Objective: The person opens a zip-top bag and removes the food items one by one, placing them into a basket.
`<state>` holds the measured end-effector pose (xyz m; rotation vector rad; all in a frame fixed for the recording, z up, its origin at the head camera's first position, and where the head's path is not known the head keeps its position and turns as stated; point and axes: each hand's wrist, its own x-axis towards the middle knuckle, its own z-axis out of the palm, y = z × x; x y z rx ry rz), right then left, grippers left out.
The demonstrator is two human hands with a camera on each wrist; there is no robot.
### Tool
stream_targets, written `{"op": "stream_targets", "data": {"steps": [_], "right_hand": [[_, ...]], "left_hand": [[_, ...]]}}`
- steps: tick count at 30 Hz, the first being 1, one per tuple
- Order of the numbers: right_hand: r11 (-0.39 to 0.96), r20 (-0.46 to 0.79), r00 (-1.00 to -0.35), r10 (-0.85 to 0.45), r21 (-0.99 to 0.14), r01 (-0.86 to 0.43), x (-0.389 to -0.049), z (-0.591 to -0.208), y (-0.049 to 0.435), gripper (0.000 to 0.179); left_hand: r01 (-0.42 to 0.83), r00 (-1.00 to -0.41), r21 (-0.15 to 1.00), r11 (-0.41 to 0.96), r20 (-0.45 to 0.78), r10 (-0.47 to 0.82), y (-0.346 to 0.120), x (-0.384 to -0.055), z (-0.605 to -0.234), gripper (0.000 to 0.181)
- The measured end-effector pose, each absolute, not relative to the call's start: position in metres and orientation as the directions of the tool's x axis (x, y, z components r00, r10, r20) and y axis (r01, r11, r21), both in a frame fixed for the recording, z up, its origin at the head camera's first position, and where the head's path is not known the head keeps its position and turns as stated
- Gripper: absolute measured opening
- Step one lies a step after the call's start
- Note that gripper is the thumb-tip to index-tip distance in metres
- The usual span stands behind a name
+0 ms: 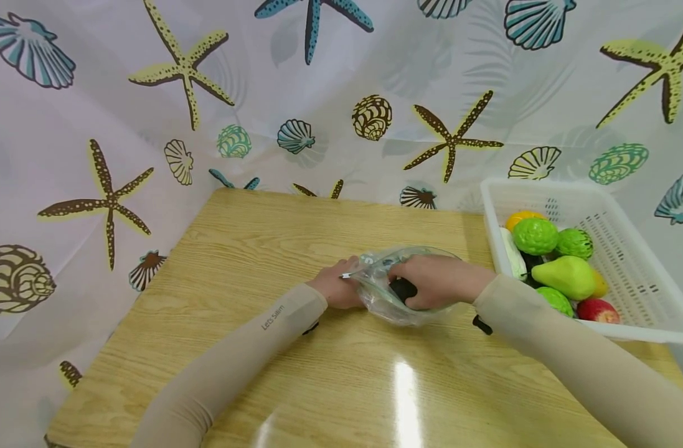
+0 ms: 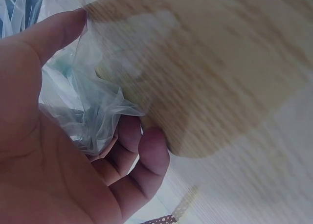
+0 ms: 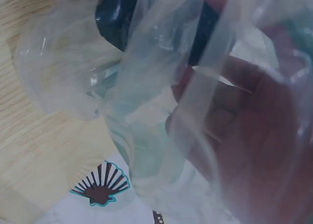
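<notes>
A clear plastic zip bag [image 1: 400,316] lies on the wooden table, its mouth spread and facing right. My left hand [image 1: 340,285] holds the bag's left side; in the left wrist view its curled fingers [image 2: 154,148] and thumb bracket the crumpled plastic [image 2: 93,101]. My right hand [image 1: 439,280] reaches into the bag and grips a dark, smooth object [image 1: 403,289]. Through the film in the right wrist view, the glossy dark end [image 3: 116,21] shows beyond the fingers, but its full shape is hidden.
To the right stands a white plastic basket [image 1: 649,298] with fruit: a green pear [image 1: 565,277], a red apple [image 1: 598,310], bumpy green fruits [image 1: 535,236] and others. A curtain with shells and starfish [image 1: 330,149] hangs behind the wooden table [image 1: 251,249].
</notes>
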<state>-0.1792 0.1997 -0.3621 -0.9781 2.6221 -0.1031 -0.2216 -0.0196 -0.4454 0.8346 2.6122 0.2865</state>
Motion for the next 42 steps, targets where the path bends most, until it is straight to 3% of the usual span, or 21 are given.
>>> {"op": "stream_targets", "data": {"steps": [4,9,16,21,25,33,42], "right_hand": [[0.762,-0.183,-0.740,-0.648,-0.174,-0.624,-0.175,-0.354,0.204,0.045],[0.747,-0.056,-0.753,-0.656,-0.197,-0.635,-0.170,-0.338,0.210,0.045],[0.730,0.062,-0.783,-0.620,-0.322,-0.603,-0.162,-0.304,0.227,0.046],[0.713,0.185,-0.799,-0.572,-0.371,-0.595,-0.156,-0.279,0.248,0.050],[0.742,0.284,-0.820,-0.497,-0.350,-0.571,-0.150,-0.265,0.272,0.053],[0.872,0.203,-0.926,-0.319,-0.320,-0.370,-0.145,-0.263,0.326,0.055],[0.938,0.051,-0.967,-0.251,-0.233,-0.256,-0.150,-0.296,0.378,0.053]], "left_hand": [[0.545,-0.747,0.276,0.792,-0.270,0.608,-0.019,-0.220,-0.443,0.078],[0.556,-0.743,0.256,0.790,-0.273,0.611,-0.018,-0.218,-0.439,0.080],[0.566,-0.737,0.262,0.782,-0.263,0.622,-0.017,-0.219,-0.440,0.061],[0.560,-0.741,0.250,0.790,-0.276,0.612,-0.016,-0.220,-0.442,0.083],[0.556,-0.744,0.250,0.793,-0.277,0.608,-0.016,-0.220,-0.443,0.088],[0.547,-0.745,0.269,0.792,-0.274,0.608,-0.016,-0.220,-0.442,0.086],[0.532,-0.746,0.288,0.797,-0.285,0.601,-0.016,-0.222,-0.446,0.087]]}}
